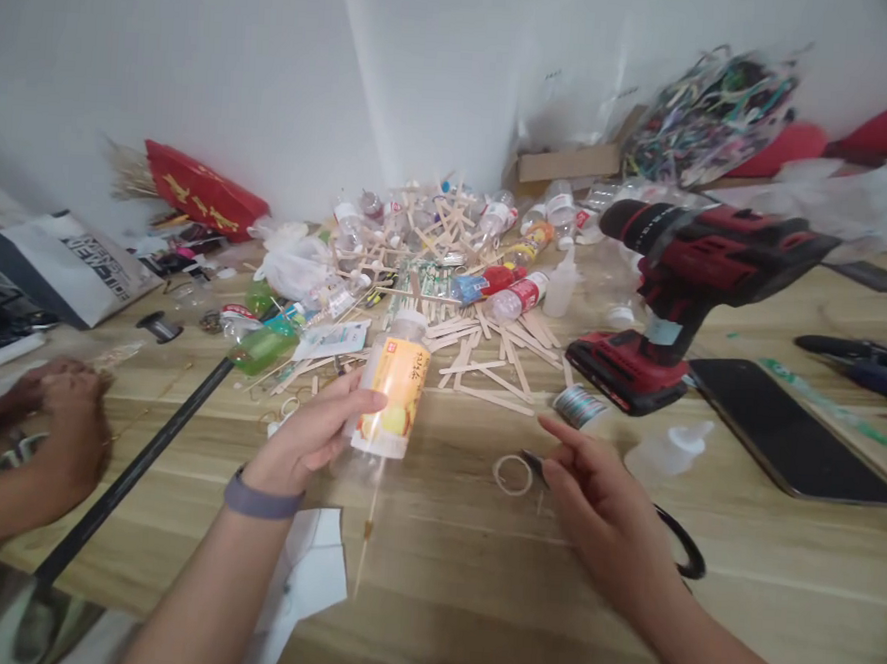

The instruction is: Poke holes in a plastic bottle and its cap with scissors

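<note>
My left hand [318, 420] is closed around a clear plastic bottle [393, 384] with a white cap and a yellow-orange label. The bottle stands nearly upright above the table, tilted slightly. A thin pale stick [364, 553] with a brown bit on it shows below its base. My right hand [599, 492] is low over the table, index finger and thumb apart. Close to its thumb lie a pale ring [513, 475] and a small dark piece I cannot make out. A black curved loop [682, 542] shows partly behind that hand.
A red cordless drill [687, 287] stands at right, near a phone [794, 426], pliers [862, 363] and a small squeeze bottle [669, 451]. Wooden sticks [487, 360] and plastic bottles heap at the back. A black rod [142, 464] crosses the left side, beside another person's hands [69, 419].
</note>
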Demonstrator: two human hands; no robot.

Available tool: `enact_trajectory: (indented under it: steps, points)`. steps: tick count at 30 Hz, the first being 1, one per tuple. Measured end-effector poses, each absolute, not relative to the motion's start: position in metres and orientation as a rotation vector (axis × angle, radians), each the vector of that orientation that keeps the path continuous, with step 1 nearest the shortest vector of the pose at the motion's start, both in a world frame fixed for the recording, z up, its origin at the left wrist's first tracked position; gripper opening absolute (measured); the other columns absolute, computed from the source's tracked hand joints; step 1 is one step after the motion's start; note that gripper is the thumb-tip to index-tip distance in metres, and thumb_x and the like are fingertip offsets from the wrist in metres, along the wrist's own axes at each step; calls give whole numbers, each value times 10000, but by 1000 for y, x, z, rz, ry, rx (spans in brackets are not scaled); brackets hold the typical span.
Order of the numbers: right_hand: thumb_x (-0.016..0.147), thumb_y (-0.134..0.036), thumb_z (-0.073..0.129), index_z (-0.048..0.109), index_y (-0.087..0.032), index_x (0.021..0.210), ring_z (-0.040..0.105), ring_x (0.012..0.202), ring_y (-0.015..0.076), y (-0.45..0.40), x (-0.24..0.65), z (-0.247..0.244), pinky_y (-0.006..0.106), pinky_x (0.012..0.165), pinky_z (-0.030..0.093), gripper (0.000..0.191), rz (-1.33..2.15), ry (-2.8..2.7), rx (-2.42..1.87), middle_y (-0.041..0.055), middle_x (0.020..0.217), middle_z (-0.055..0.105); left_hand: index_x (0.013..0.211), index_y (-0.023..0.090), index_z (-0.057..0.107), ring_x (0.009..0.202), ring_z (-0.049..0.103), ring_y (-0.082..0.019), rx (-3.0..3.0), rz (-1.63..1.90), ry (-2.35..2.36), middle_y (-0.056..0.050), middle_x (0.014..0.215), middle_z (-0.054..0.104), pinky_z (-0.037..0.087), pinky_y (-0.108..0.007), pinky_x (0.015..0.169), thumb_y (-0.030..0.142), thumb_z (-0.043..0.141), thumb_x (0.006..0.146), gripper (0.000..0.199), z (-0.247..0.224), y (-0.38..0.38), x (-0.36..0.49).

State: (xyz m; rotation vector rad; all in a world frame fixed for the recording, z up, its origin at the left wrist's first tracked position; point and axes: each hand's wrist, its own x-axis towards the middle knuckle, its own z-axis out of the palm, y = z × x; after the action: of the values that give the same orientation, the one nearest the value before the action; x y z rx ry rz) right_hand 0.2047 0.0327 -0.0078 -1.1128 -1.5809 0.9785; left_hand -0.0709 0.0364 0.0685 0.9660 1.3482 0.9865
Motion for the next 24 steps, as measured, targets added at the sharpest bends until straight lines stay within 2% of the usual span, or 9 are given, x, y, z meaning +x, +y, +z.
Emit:
enact_trajectory:
  steps: [3,5,7,9,10,12,14,21,24]
  points:
    - [932,-295,531,565,-186,1256,612,812,187,28,194,-4,293,651,511,343,829,-1731,-990,114,1032,618,999,162,673,699,701,-225,789,981,1110,-82,855,760,544,-317,632,440,812,533,560,61,20,-62]
    - [939,-309,550,514,-200,1338,600,1054,227,24,185,-1,334,805,533,415,904,-1805,-898,162,1317,545,1041,164,688,754,718,-237,687,1034,1018,-96,944,769,559,-321,662,503,800,576,586,52,11,-53]
    - [947,-369,564,418,-204,1432,596,1092,231,20,177,0,349,843,533,533,1129,-1833,-783,172,1394,505,1078,161,691,777,723,-230,632,1075,981,-104,987,769,566,-314,689,533,754,669,556,44,4,-45]
    - [970,-445,528,395,-188,1444,638,878,181,18,171,-2,304,722,534,555,1328,-1807,-718,150,1243,603,1080,153,693,759,724,-218,609,1080,942,-106,957,772,569,-293,673,551,717,727,533,38,3,-40]
    - [987,-472,491,462,-171,1384,622,765,156,17,169,-4,274,654,511,499,1352,-1798,-723,116,1095,651,1080,150,694,749,725,-216,608,1083,907,-105,940,773,572,-283,657,557,715,732,535,36,4,-40]
    - [1018,-501,414,617,-152,1131,548,611,124,17,167,-7,232,563,437,419,1257,-1808,-797,33,779,626,1099,146,691,736,725,-212,609,1101,807,-107,955,774,580,-271,628,564,724,720,565,34,10,-40]
    - [1036,-513,366,650,-156,907,490,548,113,19,167,-8,220,531,388,474,1116,-1842,-848,-12,604,521,1130,138,683,721,721,-202,607,1115,684,-119,1016,770,586,-260,605,554,741,694,606,34,16,-42]
    - [1055,-511,326,646,-154,830,452,486,102,25,164,-13,217,483,346,530,924,-1937,-823,-29,556,478,1146,80,661,792,724,-209,515,1187,491,-181,1071,745,595,-234,617,546,699,731,625,26,18,-42]
    - [1065,-447,332,654,-153,857,475,490,104,25,163,-16,215,492,357,483,884,-1970,-821,-28,562,498,1107,72,673,739,711,-179,430,1205,510,-169,1015,754,587,-218,609,535,731,705,615,22,17,-40]
